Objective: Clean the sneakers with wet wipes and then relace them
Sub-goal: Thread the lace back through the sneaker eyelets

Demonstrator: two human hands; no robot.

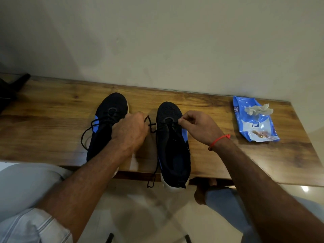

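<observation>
- Two black sneakers with blue side panels and white soles sit side by side on the wooden bench (228, 155), toes toward the wall, heels poking past the near edge
- Left hand (130, 131) hovers between the pair, fingers curled tight round the black lace (150, 125) of the right sneaker (172, 146), the lace kinking out just past the knuckles
- Right hand (198, 126) is over that same shoe's eyelets, thumb and forefinger pinching the lace's other side, remaining fingers folded in
- A loose end of the lace trails down between the shoes and dangles off the bench edge near the heel
- The left sneaker (105, 127) rests partly under the left forearm, its own lace (87, 132) looping out onto the wood on its left side
- Off to the right, well apart from the shoes, lies the blue wet wipes pack (254, 127) with a crumpled white wipe (259, 110) on top
- A red thread band (219, 140) circles the right wrist
- Pale trouser legs show below the bench
</observation>
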